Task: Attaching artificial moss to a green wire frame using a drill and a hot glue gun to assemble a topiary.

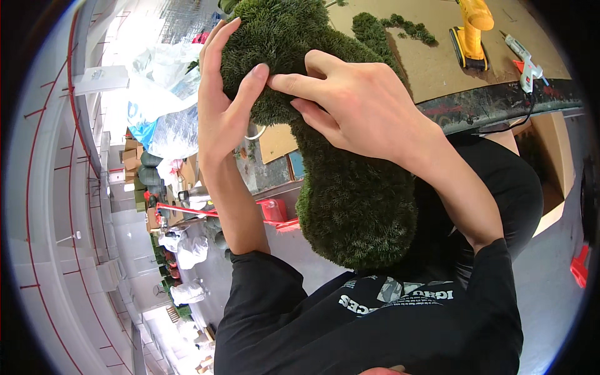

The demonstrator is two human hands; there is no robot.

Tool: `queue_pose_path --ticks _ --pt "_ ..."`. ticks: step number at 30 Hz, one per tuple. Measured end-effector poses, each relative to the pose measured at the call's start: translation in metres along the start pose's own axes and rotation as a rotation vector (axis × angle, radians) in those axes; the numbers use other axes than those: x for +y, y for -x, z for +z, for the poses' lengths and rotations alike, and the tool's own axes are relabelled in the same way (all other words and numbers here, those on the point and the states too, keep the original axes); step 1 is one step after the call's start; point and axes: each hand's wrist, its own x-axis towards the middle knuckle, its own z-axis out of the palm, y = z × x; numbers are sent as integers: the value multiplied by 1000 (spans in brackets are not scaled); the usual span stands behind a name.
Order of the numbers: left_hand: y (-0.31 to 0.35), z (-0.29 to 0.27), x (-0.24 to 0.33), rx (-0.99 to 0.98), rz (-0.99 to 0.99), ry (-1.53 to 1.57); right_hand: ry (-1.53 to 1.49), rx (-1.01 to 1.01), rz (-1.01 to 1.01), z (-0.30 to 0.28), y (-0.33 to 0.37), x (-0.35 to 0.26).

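A large rounded topiary figure [359, 206] of dark green artificial foliage slants from my lap up to the table's edge. My left hand [226, 103] cups the left side of its upper part, with fingers stretched upward and the thumb pressed on the foliage. From the right, my right hand [369, 103] reaches over the figure. Its index fingertip meets the foliage beside my left thumb tip, and the other fingers are bent in. Whatever lies between the right fingertips is too small or hidden to make out.
On the brown tabletop [431, 72] lie a strip of green foliage [409, 28], a yellow cordless tool [473, 34] and a glue gun [525, 59] with a cable. Clear plastic bags [165, 106] are at the left. An open cardboard box [556, 169] stands right of my leg.
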Motion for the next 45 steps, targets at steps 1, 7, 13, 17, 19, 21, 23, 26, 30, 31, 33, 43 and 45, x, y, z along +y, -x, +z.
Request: queue_pose_path --ticks 1,7,13,17,19,21,23,26,30,31,33,43,45 --pt "0 -1 -3 -6 16 15 -9 -7 4 -1 -1 1" --pt "0 2 -4 -14 60 46 -97 11 63 2 -3 1" --pt "1 2 -5 -16 54 26 -165 81 92 3 -5 10" --pt "2 1 -6 -20 83 15 -73 52 102 2 -7 2" --pt "2 1 -5 -15 62 21 -1 39 69 3 -6 -3" --pt "2 2 -4 -17 47 42 72 28 36 5 -5 -6" --pt "2 2 -4 -17 33 63 100 40 1 7 -4 -8" --pt "1 3 -3 -8 19 131 31 -26 31 6 -2 -12" --pt "0 7 -1 61 55 -44 -9 -69 59 5 0 -7" --pt "-1 8 -1 65 58 -21 -19 -97 63 3 0 -7" --pt "0 6 -4 61 63 -6 -28 -125 69 2 0 -5" --pt "0 2 -6 36 106 -9 -541 -131 211 8 -2 13" --pt "2 3 -5 32 80 20 -759 -196 371 9 -4 12"
